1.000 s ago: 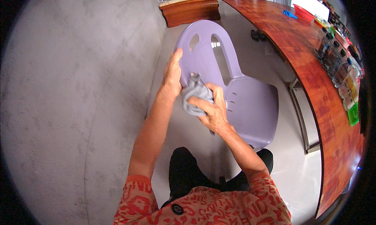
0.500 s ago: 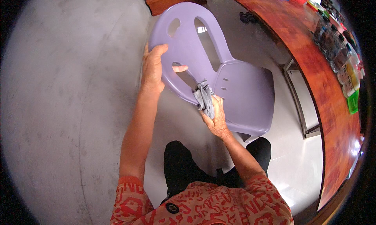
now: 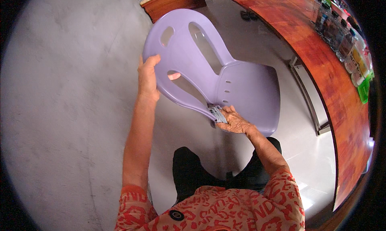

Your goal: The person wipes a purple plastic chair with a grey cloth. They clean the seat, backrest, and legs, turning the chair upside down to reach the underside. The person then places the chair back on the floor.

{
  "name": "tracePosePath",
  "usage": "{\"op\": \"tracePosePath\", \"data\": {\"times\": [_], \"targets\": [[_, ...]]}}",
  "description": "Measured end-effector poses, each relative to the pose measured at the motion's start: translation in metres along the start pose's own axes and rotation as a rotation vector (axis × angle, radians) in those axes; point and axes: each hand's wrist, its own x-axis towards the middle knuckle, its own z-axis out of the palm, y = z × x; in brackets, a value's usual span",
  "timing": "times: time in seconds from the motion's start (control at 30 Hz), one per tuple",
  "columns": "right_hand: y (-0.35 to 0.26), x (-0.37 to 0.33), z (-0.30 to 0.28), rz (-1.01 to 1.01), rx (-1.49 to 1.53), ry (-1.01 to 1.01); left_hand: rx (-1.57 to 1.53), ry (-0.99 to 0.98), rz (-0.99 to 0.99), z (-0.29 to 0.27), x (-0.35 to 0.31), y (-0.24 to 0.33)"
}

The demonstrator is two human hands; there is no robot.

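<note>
A light purple plastic chair [image 3: 249,90] stands in front of me, its backrest toward the left and its seat toward the right. My left hand [image 3: 148,78] grips the outer edge of the backrest, with one fingertip showing through a cutout. Bunched in my right hand [image 3: 234,120] is a grey cloth [image 3: 218,114]. It presses against the near side of the chair, where the backrest frame meets the seat. Part of the cloth is hidden under my fingers.
A long reddish-brown wooden table [image 3: 299,50] curves along the right, on a metal leg [image 3: 309,98]. Several bottles [image 3: 335,32] and a green item [image 3: 364,90] stand on it. Behind the chair is a low wooden piece [image 3: 173,5]. Dark footwear [image 3: 248,16] lies under the table.
My right hand has slid the cloth down the backrest's near edge toward the seat. The left hand keeps its hold. The chair sits slightly further left and lower in view.
</note>
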Motion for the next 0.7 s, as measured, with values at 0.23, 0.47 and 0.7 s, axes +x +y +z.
{"op": "tracePosePath", "data": {"times": [0.23,0.47,0.7], "targets": [[-0.051,-0.004,0.007,-0.021,0.246,0.386,0.037,0.081,0.019,0.007,-0.004,0.004],[-0.141,0.049,-0.048,-0.390,0.183,0.554,-0.027,0.041,-0.027,0.003,-0.002,0.003],[-0.190,0.107,-0.077,-0.321,0.216,0.650,-0.107,0.146,-0.040,0.013,-0.013,0.005]]}}
